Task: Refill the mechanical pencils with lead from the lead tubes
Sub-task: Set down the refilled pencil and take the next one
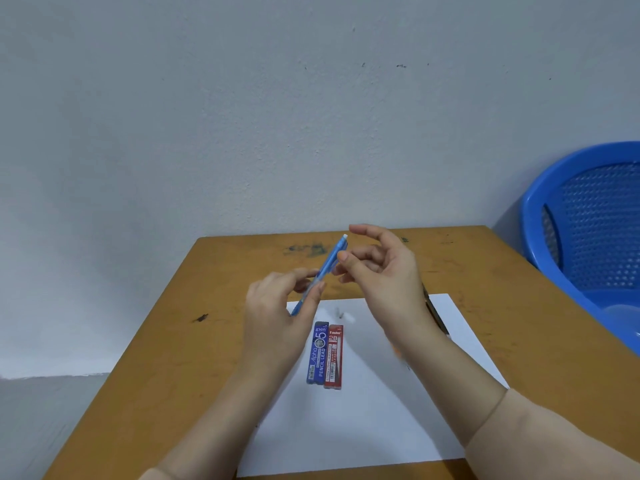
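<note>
Blue mech. pencil (327, 268) is pinched low on the barrel by left hand (277, 306) fingers and tilted, white end toward 1 o'clock, above the surface (173, 358). Right hand (384, 271) fingers are loosely curled, nothing gripped, just beside the pencil's top; contact can't be told. Blue lead tube (318, 353) & red lead tube (334, 358) are laid side by side on white paper (363, 427), at 6 o'clock of the pencil. Blue basket (588, 220) is seen at 3 o'clock.

A scuffed grey wall (242, 116) backs the wooden table (173, 341) (dark-stained near its far edge), blue plastic basket (595, 230) at right.
</note>
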Demonstrator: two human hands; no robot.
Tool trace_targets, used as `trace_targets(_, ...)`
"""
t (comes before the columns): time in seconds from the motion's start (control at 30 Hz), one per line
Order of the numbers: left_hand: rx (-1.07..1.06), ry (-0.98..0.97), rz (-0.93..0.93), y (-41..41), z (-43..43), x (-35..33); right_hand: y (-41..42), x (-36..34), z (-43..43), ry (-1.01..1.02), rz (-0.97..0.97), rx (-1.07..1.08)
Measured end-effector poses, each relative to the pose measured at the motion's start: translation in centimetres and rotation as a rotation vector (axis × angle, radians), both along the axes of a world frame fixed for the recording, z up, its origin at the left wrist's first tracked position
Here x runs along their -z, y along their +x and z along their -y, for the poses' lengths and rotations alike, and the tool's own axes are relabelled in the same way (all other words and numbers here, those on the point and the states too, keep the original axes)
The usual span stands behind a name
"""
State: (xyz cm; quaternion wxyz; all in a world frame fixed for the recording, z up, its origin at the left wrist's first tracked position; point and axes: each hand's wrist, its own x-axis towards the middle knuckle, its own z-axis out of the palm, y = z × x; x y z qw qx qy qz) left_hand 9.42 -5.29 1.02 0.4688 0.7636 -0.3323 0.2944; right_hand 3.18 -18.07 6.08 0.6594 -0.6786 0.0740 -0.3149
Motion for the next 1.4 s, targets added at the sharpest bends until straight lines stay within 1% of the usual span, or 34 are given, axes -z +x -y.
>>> trace_targets(0.23,0.053,0.011,0.039,0.1,0.2,-0.3,-0.1,-0.3,0.1,-0.002,0.051,0.005)
trace_targets(0.33,0.017,0.01,0.04,0.8,-0.5,-0.5,0.0,-0.6,1.0,0.053,0.043,0.046)
trace_targets(0.4,-0.054,0.038,0.012,1.9,-1.3,-0.5,0.0,-0.9,1.9,0.08,-0.034,0.054)
trace_targets(0.43,-0.102,0.081,-0.003,2.5,-1.6,-0.4,-0.1,-0.9,2.2,0.082,-0.098,0.042)
trace_targets(0.5,-0.212,0.214,-0.048,3.7,-2.3,0.0,-0.1,-0.9,2.7,0.052,-0.258,0.008)
trace_targets(0.57,-0.306,0.319,-0.143,4.5,-2.7,0.7,-0.1,-0.6,3.0,-0.011,-0.423,-0.025)
trace_targets(0.67,-0.362,0.35,-0.281,5.1,-3.2,1.3,0.1,-0.1,3.1,-0.121,-0.627,-0.064)
trace_targets(0.83,-0.414,0.428,-0.382,5.8,-3.6,1.9,0.3,0.3,2.9,-0.225,-0.864,-0.136)
trace_targets(1.07,-0.442,0.453,-0.428,6.2,-4.0,2.4,0.4,1.0,2.4,-0.286,-0.983,-0.211)
trace_targets(1.17,-0.449,0.508,-0.451,6.3,-4.1,2.6,0.5,1.1,2.2,-0.318,-1.018,-0.24)
trace_targets(1.27,-0.459,0.563,-0.452,6.4,-4.1,2.6,0.5,1.1,2.1,-0.347,-1.032,-0.259)
trace_targets(1.4,-0.461,0.583,-0.45,6.4,-4.0,2.6,0.5,1.0,2.1,-0.388,-1.03,-0.254)
